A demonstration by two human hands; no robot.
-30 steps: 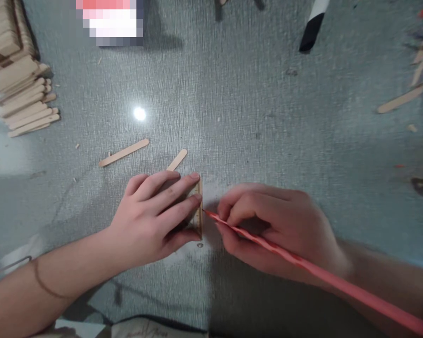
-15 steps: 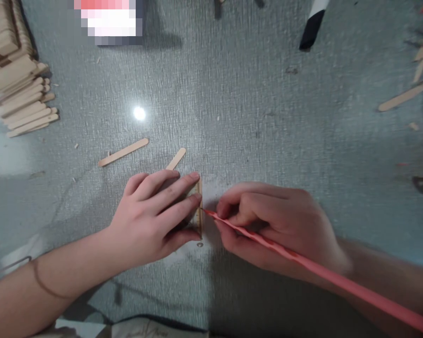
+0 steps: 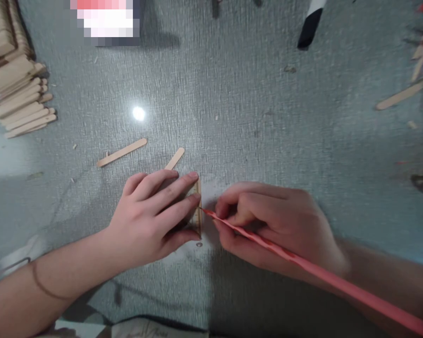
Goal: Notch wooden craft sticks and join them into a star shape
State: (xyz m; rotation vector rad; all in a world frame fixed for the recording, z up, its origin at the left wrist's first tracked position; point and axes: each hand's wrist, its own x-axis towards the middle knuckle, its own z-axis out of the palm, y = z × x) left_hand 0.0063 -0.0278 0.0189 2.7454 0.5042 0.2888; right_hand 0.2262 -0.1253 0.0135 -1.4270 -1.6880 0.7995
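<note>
My left hand [image 3: 153, 213] lies palm down with its fingers stretched forward. Its fingertips and thumb hold a narrow craft stick [image 3: 199, 220] flat against the table. Small dark tick marks run along the stick's left side, like those of a clear ruler; the fingers cover most of that part. In my right hand [image 3: 268, 220], a pink pencil [image 3: 324, 277] is pinched between thumb and fingers, its dark point touching or just beside the stick's right edge. Another craft stick [image 3: 175, 158] sticks out from beyond my left fingers. A loose craft stick [image 3: 122, 152] rests farther left.
A pile of craft sticks [image 3: 24, 103] occupies the upper left. At the top are a blurred-out box [image 3: 107, 23] and a black-and-white marker-like object [image 3: 310, 28]. More sticks [image 3: 400, 95] and scraps lie at the right edge. The grey textured table [image 3: 254, 112] bears small wood bits.
The whole view has shifted very slightly. Both hands, the pencil and the stick keep nearly the same places relative to one another.
</note>
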